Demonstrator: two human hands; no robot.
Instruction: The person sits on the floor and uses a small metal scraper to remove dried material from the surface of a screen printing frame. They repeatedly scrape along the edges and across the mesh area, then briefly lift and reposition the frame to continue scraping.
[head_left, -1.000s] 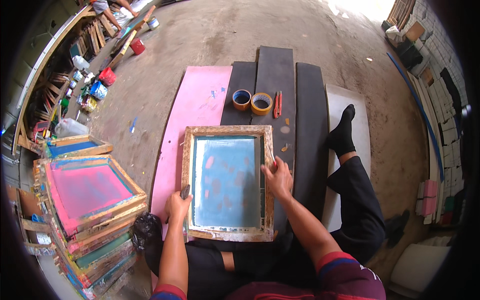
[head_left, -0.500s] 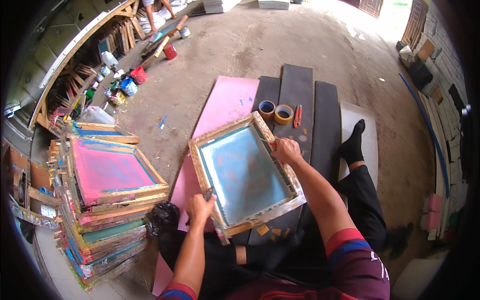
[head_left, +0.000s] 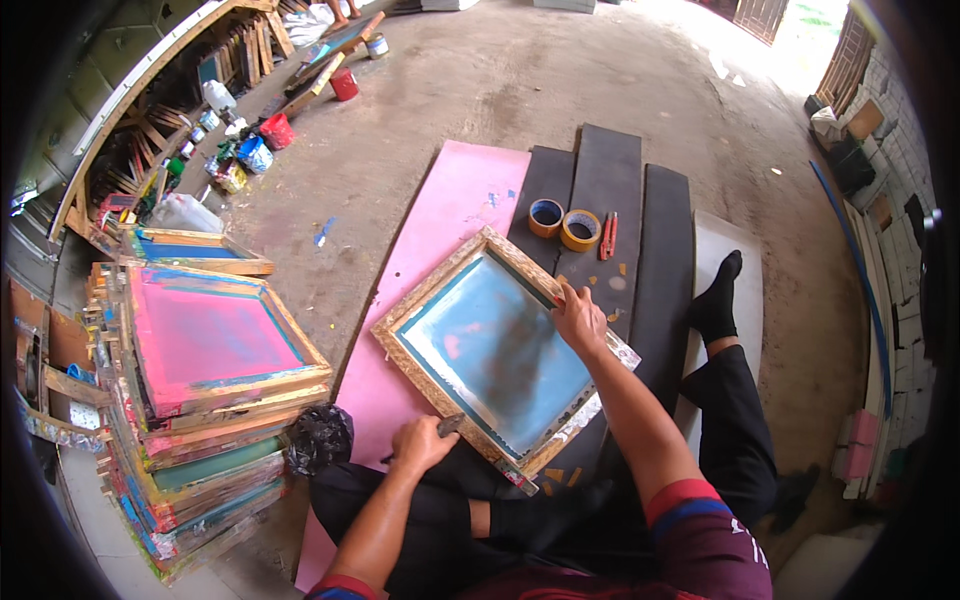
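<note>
A wooden screen-printing frame (head_left: 400, 345) with blue mesh lies tilted across the boards before me. My right hand (head_left: 582, 318) is closed at its upper right edge, around a small tool with a red handle (head_left: 560, 299) that my fingers mostly hide. Just off the lower left edge, my left hand (head_left: 420, 445) grips a dark, blunt-ended tool (head_left: 450, 424); its kind is unclear. Beyond the frame sit a blue-cored tape roll (head_left: 545, 218), a yellow tape roll (head_left: 580, 230) and a red-handled cutter (head_left: 608, 238).
Paint-stained frames (head_left: 215, 335) are stacked at my left beside a black plastic bag (head_left: 322, 438). A pink board (head_left: 440, 220) and dark boards (head_left: 606, 180) lie beneath the work. Paint buckets (head_left: 255, 155) stand far left. My socked foot (head_left: 715, 297) rests on a white board (head_left: 745, 240).
The screen-printing frame has turned anticlockwise. My left hand with the dark tool has come off its edge and moved lower and right; my right hand has shifted slightly down and right.
</note>
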